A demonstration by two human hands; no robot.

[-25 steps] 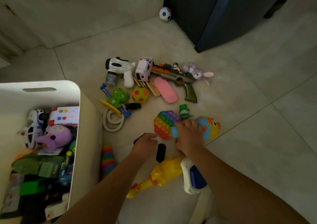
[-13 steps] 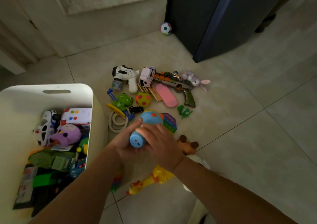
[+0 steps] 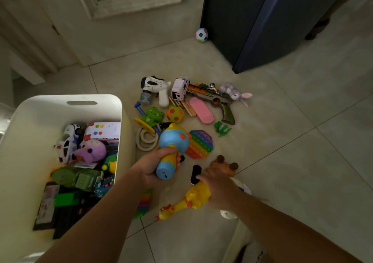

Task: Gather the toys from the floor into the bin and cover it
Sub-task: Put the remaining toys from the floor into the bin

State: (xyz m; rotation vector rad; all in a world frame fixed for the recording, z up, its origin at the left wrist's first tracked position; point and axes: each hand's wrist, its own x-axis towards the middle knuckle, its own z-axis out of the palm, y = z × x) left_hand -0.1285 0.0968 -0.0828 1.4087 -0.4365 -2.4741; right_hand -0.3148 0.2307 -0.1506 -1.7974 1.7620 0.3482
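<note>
The white bin (image 3: 80, 97) stands on the floor at the left, holding several toys; no lid is in view. My left hand (image 3: 153, 167) grips the handle of a blue-and-yellow toy (image 3: 174, 139), held just right of the bin's wall. My right hand (image 3: 219, 185) is closed over the body of a yellow rubber chicken (image 3: 191, 200) lying on the floor. A brown bear toy (image 3: 224, 162) pokes out beyond its fingers. A small black object (image 3: 195, 174) lies beside them.
More toys lie on the tiles ahead: a rainbow pop-it (image 3: 201, 144), white bubble gun (image 3: 157, 87), toy rifle (image 3: 220, 103), pink board (image 3: 201, 111), green frog (image 3: 153, 114), spotted ball (image 3: 175, 114), rings (image 3: 144, 140). A small ball (image 3: 201, 34) sits by a dark cabinet (image 3: 262, 20).
My right hand picked up the blue-and-yellow toy and passed it to my left hand. The right hand then dropped onto the yellow chicken. The view tilted up a little.
</note>
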